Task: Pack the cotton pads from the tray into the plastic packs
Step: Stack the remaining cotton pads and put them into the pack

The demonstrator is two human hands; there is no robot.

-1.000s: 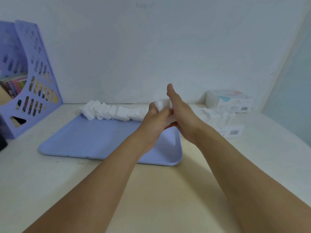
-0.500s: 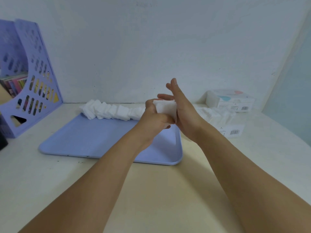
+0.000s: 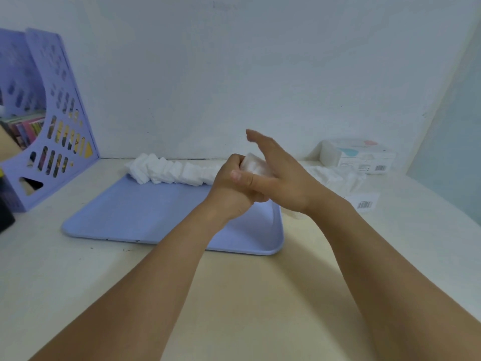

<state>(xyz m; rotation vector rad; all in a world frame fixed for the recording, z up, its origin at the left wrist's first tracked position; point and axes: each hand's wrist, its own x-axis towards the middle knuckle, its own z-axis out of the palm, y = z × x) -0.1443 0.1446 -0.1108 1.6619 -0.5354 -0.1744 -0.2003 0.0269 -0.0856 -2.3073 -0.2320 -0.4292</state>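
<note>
Both forearms in from the near edge, crossing toward the middle, meeting above the far right corner of the blue tray [image 3: 156,212]. Left hand [image 3: 234,188] knuckles up, fingers curled round a small stack of cotton pads [image 3: 253,164], gripping it from the left side. Right hand [image 3: 281,175] set edge-on against the stack from the right, fingers straight and pointing up and away toward the wall, thumb laid across the front over the left hand's knuckles. Flat, not curled; pressing the stack rather than pinching it. Stack held in the air between the two palms, only its white top corner showing. Fingertip of the right hand blurred.

Behind the hands, a long row of cotton pads [image 3: 169,170] lying along the far edge of the tray, leaning one on the next. More white pads in a plastic pack [image 3: 335,177] to the right of the tray, on the table [image 3: 234,295], barcode label at its near end. Farther right, by the wall, a sealed pack [image 3: 356,156] with a barcode on its side. Far left, a purple file holder [image 3: 52,113] with books inside.
</note>
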